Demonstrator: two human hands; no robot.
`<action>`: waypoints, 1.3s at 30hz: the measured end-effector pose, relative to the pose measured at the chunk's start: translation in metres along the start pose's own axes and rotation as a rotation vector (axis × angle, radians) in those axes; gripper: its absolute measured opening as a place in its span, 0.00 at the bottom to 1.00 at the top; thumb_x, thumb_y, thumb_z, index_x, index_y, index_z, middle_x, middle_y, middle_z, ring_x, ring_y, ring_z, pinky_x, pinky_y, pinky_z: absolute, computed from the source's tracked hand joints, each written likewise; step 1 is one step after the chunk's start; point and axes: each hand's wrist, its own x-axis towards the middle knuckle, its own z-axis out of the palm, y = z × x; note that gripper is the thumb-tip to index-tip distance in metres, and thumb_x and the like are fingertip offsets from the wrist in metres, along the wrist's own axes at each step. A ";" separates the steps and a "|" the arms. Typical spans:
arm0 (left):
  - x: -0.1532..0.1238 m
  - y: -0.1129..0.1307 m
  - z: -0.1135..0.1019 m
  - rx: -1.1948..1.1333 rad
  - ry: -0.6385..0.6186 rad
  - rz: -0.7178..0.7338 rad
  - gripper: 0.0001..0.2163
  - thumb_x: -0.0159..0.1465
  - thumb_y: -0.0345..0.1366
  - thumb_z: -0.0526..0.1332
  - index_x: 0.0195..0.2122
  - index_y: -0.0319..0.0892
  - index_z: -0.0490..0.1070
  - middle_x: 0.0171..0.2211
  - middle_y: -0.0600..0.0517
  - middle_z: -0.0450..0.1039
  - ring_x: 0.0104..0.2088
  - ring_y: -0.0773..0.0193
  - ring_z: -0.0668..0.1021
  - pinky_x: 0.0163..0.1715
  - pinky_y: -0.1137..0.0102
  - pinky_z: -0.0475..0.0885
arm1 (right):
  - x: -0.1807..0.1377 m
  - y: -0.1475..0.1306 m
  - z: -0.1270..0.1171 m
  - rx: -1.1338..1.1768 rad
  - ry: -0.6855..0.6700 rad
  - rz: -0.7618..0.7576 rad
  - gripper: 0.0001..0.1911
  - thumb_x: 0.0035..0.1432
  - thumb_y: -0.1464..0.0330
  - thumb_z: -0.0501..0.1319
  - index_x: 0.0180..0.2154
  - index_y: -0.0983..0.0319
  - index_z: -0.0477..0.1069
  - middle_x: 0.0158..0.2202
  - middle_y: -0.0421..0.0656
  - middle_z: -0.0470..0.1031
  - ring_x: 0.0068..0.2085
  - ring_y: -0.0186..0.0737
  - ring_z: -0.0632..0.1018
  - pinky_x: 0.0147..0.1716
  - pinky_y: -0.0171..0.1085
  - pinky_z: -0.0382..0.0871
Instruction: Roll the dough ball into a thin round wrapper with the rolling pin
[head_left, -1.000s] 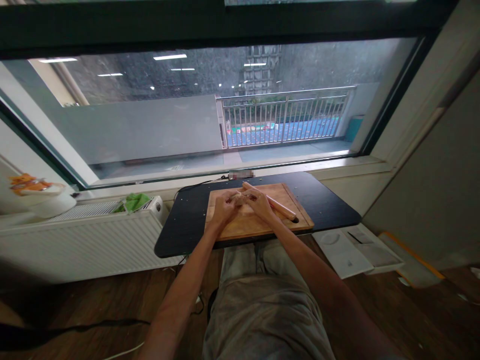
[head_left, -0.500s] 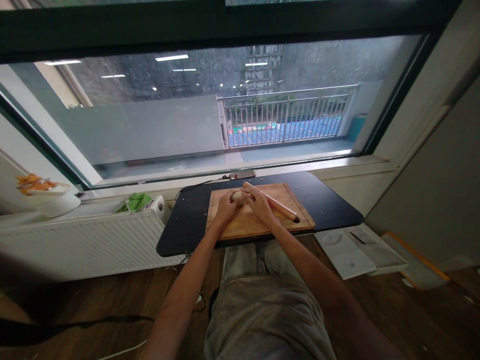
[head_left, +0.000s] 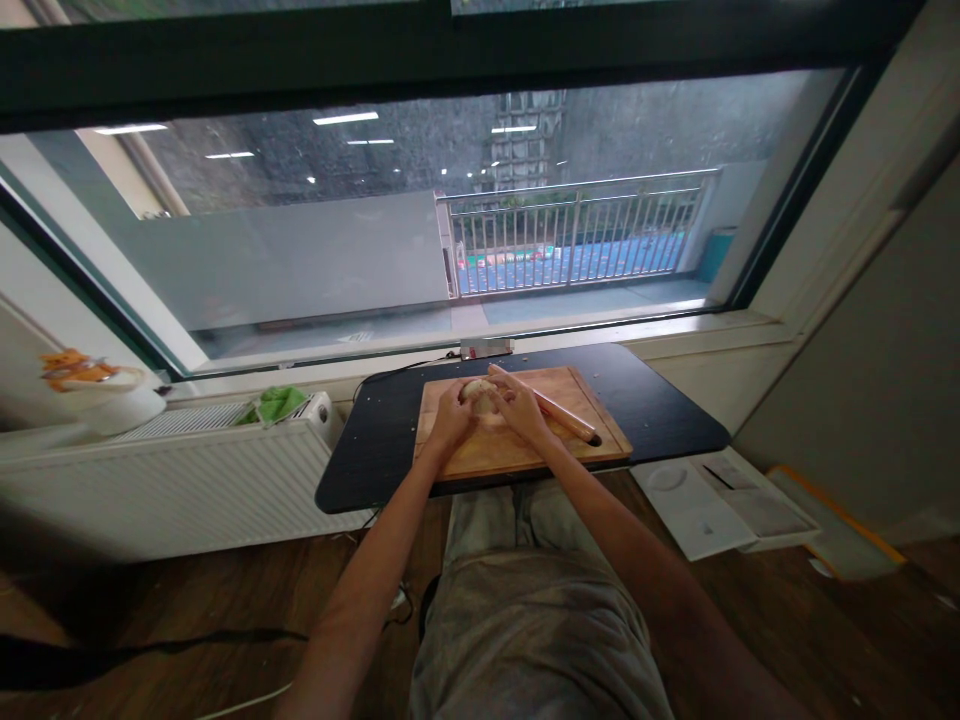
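A pale, rounded piece of dough (head_left: 478, 391) is held between my two hands over the wooden board (head_left: 491, 456). My left hand (head_left: 451, 416) curls around its left side. On the other side, my right hand (head_left: 519, 410) presses its fingers against the dough. Part of the dough is covered by my fingers. A rolling pin (head_left: 566, 418) lies at a slant on the board, just right of my right hand, with a dark end toward me.
The board rests on a small black table (head_left: 660, 425) by the window. A small box (head_left: 486, 348) sits at the table's far edge. To the left is a radiator (head_left: 225, 480) with a green cloth (head_left: 279, 403) on it. An open white box (head_left: 705, 505) is low on the right.
My fingers have shifted around the dough and spread slightly, so more of its pale surface shows. The rolling pin and board stay in place.
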 end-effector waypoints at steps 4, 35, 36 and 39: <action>0.001 0.000 0.000 -0.010 0.026 0.003 0.12 0.75 0.42 0.61 0.49 0.41 0.81 0.49 0.41 0.86 0.49 0.54 0.84 0.54 0.61 0.79 | -0.001 -0.005 -0.002 0.013 -0.036 0.033 0.27 0.70 0.57 0.66 0.66 0.56 0.78 0.60 0.48 0.86 0.51 0.49 0.86 0.52 0.47 0.84; 0.002 0.006 -0.005 -0.132 -0.023 -0.015 0.17 0.66 0.51 0.71 0.39 0.41 0.87 0.42 0.44 0.89 0.43 0.53 0.86 0.47 0.60 0.82 | -0.002 -0.010 -0.008 -0.005 -0.075 -0.027 0.15 0.68 0.55 0.68 0.47 0.58 0.86 0.50 0.48 0.88 0.60 0.56 0.82 0.63 0.52 0.77; 0.001 0.006 -0.004 -0.131 -0.018 -0.005 0.17 0.66 0.51 0.71 0.40 0.41 0.87 0.42 0.44 0.89 0.43 0.52 0.87 0.47 0.60 0.82 | -0.001 -0.009 -0.008 -0.006 -0.071 -0.030 0.15 0.68 0.55 0.68 0.47 0.57 0.86 0.52 0.48 0.88 0.61 0.56 0.81 0.64 0.53 0.76; 0.000 0.006 -0.001 -0.108 -0.001 0.003 0.17 0.68 0.52 0.71 0.43 0.41 0.87 0.44 0.42 0.89 0.44 0.51 0.87 0.48 0.58 0.83 | -0.001 -0.007 -0.007 -0.009 -0.040 -0.037 0.16 0.69 0.55 0.67 0.50 0.56 0.86 0.59 0.49 0.86 0.65 0.56 0.80 0.68 0.55 0.73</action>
